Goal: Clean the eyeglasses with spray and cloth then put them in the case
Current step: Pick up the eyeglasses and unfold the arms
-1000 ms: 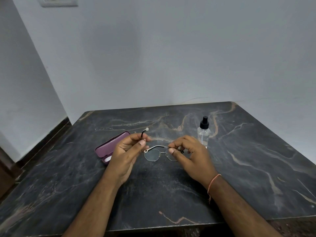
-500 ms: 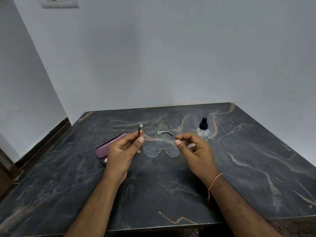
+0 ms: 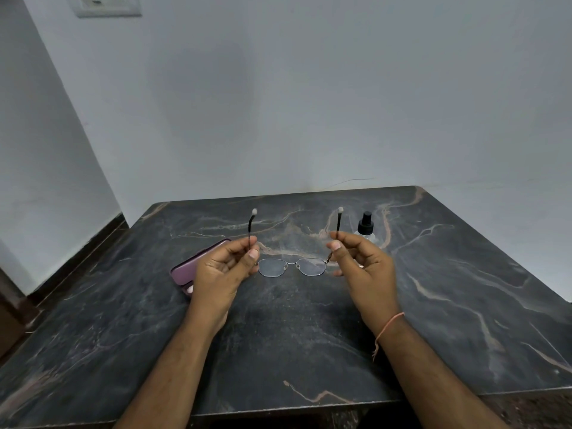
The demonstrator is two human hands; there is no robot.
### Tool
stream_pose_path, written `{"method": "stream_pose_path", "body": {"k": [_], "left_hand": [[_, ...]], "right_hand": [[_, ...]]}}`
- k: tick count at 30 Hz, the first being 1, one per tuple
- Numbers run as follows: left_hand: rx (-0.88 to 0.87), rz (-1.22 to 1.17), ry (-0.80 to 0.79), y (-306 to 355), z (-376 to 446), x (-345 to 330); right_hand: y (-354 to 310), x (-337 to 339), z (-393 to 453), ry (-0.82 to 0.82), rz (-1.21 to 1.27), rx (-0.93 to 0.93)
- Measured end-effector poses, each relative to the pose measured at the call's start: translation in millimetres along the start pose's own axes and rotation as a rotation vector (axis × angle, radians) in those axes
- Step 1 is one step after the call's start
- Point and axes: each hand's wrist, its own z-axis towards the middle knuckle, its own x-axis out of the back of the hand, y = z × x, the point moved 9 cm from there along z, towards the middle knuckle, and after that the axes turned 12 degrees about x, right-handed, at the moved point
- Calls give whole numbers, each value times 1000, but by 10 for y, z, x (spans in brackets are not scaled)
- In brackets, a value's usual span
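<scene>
The eyeglasses (image 3: 291, 267) hang lens-down over the dark marble worktop (image 3: 464, 305), temples unfolded and pointing up, with the left hand (image 3: 224, 274) pinching one temple between thumb and fingers (image 3: 252, 243) and the right hand (image 3: 365, 264) pinching the other. Such thin grips are the likely weak point: a slip could drop the lenses onto stone, or spreading the temples too far could strain the hinges. Reaching for the spray bottle (image 3: 366, 226) just behind the right hand could tip it, and the open case (image 3: 193, 269) lies partly hidden behind the left.
</scene>
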Motion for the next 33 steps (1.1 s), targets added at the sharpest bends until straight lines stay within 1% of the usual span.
{"method": "stream_pose_path", "body": {"k": [3,7,13,15,19,23,25,27,28,29,30,31,33], "left_hand": [[-10,115,-12,-43,13,-24],[-55,276,23,-42,3,-19],[-230,415,68,133,-135,-127],[-253,444,83,146,-172,-146],[-243,445,185,131,-149,-25],[-305,476,265,184,-199,-2],[-414,502,366,293,-320,-21],[-649,601,449,492,-537,-111],[-774,677,439,559,-642,-203],[-874,761,379,599,-723,-331],[-937,849,279,608,-757,-478],[-959,945,161,580,-752,-620],[-913,1129,-63,421,-630,-844]], "right_hand": [[-22,30,11,40,41,1],[-55,51,17,40,32,33],[-66,49,6,19,-60,83],[-95,45,-2,8,-93,120],[-127,67,-6,26,-120,148],[-113,81,2,45,-119,148],[-112,81,1,42,-130,145],[-144,74,-1,32,-154,161],[-173,66,-2,24,-167,179],[-202,56,-1,17,-183,201],[-235,46,0,10,-201,226],[-261,39,2,3,-218,249],[-292,20,6,-7,-241,278]]}}
